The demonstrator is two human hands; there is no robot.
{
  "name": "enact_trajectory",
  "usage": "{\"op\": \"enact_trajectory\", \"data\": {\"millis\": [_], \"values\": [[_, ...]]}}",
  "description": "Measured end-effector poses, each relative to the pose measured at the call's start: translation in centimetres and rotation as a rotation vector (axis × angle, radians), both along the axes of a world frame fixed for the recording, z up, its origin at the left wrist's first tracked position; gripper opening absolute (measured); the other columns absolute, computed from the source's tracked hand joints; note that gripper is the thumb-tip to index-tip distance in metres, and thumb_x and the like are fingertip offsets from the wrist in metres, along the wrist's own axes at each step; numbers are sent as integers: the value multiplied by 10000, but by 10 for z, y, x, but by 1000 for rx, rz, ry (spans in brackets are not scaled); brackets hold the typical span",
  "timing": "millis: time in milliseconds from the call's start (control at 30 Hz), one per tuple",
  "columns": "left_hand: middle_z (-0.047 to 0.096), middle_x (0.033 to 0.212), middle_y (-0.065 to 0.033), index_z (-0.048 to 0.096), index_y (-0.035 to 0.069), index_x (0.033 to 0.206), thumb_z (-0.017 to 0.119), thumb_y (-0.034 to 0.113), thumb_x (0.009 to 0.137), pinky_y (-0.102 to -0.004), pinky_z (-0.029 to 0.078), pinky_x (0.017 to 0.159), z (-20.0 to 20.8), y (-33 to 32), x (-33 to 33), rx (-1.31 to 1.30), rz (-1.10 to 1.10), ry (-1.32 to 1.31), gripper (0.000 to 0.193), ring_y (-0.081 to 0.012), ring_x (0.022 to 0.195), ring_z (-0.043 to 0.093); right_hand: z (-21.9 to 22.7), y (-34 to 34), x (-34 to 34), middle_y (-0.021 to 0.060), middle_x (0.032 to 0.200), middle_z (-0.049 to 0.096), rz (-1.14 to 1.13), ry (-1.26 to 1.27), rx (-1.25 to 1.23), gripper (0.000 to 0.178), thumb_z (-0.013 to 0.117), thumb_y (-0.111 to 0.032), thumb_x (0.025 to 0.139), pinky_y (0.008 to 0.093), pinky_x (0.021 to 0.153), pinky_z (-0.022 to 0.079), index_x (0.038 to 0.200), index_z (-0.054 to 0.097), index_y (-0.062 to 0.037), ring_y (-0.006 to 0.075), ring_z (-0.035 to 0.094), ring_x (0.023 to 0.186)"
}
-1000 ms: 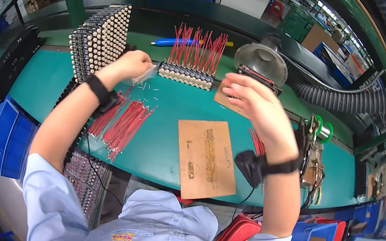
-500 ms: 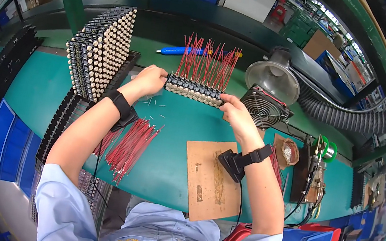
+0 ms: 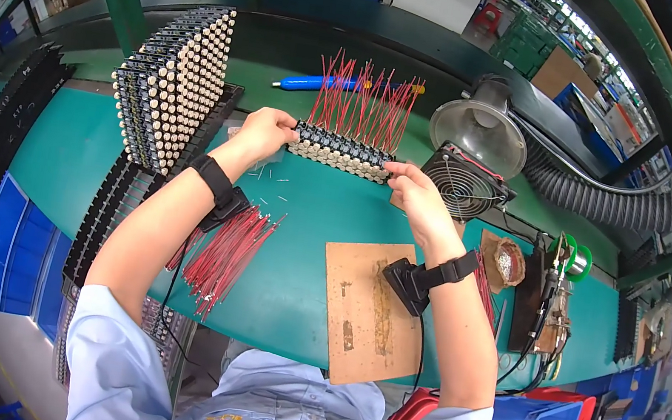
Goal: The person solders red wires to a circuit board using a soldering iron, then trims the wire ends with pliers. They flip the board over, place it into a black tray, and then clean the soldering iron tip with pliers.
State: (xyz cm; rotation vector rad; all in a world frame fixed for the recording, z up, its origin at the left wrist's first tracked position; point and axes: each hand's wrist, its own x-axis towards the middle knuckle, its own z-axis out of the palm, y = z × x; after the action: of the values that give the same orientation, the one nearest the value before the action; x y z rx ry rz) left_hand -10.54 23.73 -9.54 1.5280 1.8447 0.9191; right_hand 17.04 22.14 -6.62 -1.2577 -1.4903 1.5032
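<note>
From where I stand, the component row (image 3: 342,157), a long block of black housings with pale round fronts, lies at the far side of the green bench mat (image 3: 287,315), directly between the worker's two hands. Its long axis runs left to right, the right end slightly nearer the worker. The left hand (image 3: 263,133) has the left end, thumb and fingers drawn together on it; the right hand (image 3: 417,194) has the right end in a similar narrow pinch. Neither hand is nearer than the other: each meets its own end, fingers pointing inward. Red wires (image 3: 364,104) rise from the block's top (their tips are uneven). Whether the block rests on the mat or is slightly raised cannot be told. A black fan (image 3: 461,185) stands just beyond the right hand; a tall component stack (image 3: 170,92) stands left of the left hand.
</note>
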Motion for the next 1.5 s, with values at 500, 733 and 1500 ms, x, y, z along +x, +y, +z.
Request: {"op": "enact_trajectory", "data": {"millis": [500, 733, 1500], "values": [[615, 889, -136, 506, -62, 1064, 562, 32, 811, -276, 523, 759, 64, -48, 10, -59, -20, -607, 276, -204, 825, 633, 48, -39, 20, 19, 1022, 549, 60, 85, 46, 268, 463, -63, 848, 206, 883, 375, 1093, 564, -23, 72, 500, 959], [611, 893, -141, 511, -28, 997, 559, 43, 830, -269, 537, 755, 100, -109, 28, -65, -2, -719, 188, -210, 842, 640, 80, -91, 48, 50, 1106, 539, 203, 122, 117, 280, 486, -83, 856, 241, 938, 361, 1120, 533, -2, 109, 483, 1060], [622, 871, -131, 454, 13, 1046, 570, 60, 837, -265, 547, 724, 76, -243, 61, -117, 11, -1056, 243, -201, 808, 654, -34, -241, 75, 191, 1259, 466, 99, -932, 959, 639, 693, -225, 663, 432, 992, 337, 1240, 474, -58, 342, 451, 1161]]}}
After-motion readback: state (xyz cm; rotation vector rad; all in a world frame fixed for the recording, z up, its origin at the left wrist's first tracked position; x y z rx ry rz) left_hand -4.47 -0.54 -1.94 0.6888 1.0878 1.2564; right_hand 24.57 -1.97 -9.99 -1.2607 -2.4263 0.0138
